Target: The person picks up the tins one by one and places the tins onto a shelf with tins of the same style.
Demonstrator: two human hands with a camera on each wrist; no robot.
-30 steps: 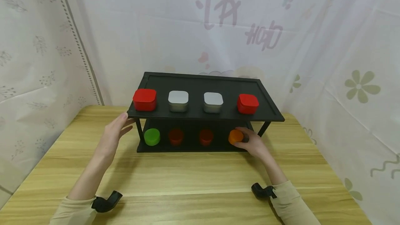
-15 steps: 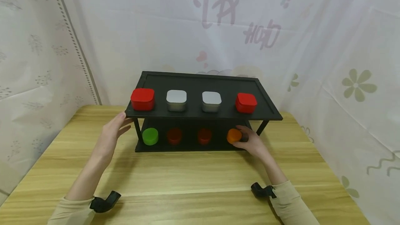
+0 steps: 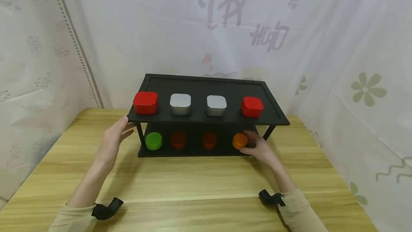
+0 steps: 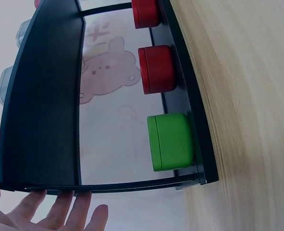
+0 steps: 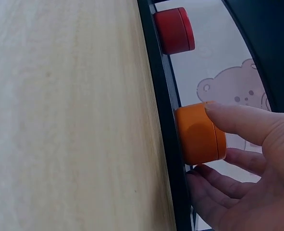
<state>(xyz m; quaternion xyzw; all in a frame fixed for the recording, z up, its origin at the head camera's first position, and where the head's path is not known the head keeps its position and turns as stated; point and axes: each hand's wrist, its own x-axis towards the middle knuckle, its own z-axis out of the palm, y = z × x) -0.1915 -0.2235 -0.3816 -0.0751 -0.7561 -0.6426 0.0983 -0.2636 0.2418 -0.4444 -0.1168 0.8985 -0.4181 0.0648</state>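
Observation:
A black two-tier shelf stands on the wooden table. At its right end, on the lower tier, my right hand pinches an orange round lidded tin, thumb on one side and fingers on the other. The tin sits upright on the tier near its front edge. My left hand touches the upper tier's left front corner with fairly straight fingers. Closest to it on the lower tier is a green round tin. Two dark red round tins, a left one and a right one, stand between green and orange.
Along the upper tier's front, two red boxes, left and right, flank two silver tins, left and right. Black posts join the tiers. Patterned white cloth hangs behind. The wooden table extends in front.
The head view has shifted slightly, so the shelf appears a little further left. Both hands keep their places, and the orange tin has not visibly moved on the tier.

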